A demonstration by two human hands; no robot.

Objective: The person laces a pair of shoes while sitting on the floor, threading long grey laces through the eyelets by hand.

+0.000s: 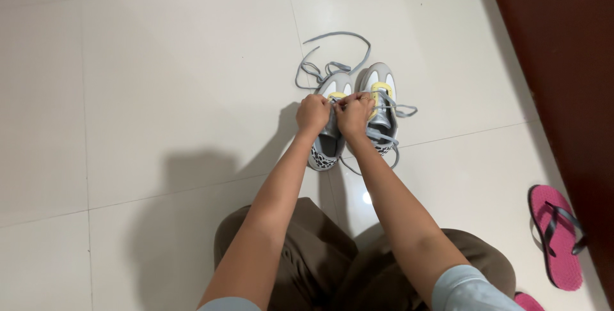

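Observation:
Two grey and white sneakers with yellow tongues stand side by side on the tiled floor, toes pointing away from me. My left hand (312, 114) and my right hand (354, 114) meet over the left sneaker (336, 87), both pinching its grey shoelace (334, 99) near the tongue. The right sneaker (382, 87) sits just beside it, its laces loose. A long free loop of grey lace (339, 35) trails on the floor beyond the toes.
A pink flip-flop (555, 234) with a black strap lies at the right, next to a dark brown wall or door (569, 62). A second pink flip-flop's edge (527, 301) shows at the bottom. My knees in brown trousers (320, 266) are below. Cream tiles (160, 93) stretch left.

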